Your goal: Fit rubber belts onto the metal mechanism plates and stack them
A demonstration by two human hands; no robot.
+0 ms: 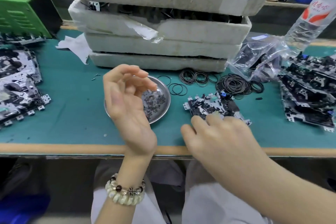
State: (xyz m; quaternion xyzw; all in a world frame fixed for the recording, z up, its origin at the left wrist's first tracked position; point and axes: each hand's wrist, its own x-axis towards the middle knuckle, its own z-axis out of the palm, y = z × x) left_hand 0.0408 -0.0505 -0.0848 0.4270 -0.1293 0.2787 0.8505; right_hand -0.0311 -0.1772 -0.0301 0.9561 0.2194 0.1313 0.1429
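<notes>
One metal mechanism plate (212, 106) lies flat on the green mat just right of centre. My right hand (218, 136) lies palm down over its near edge, fingers spread and touching it. My left hand (125, 100) hovers palm up above a round metal dish (163, 111), fingers loosely curled and holding nothing. Loose black rubber belts (232, 84) lie in a heap behind the plate, more rings (178, 89) beside the dish. A stack of plates (307, 96) sits at the right, another pile of plates (16, 85) at the left.
The dish holds several small dark washers (154, 102). White foam trays (163, 29) are stacked at the back centre. A clear plastic bag of parts (260, 56) and a water bottle (312, 14) stand at the right, a green machine (23, 9) at the far left.
</notes>
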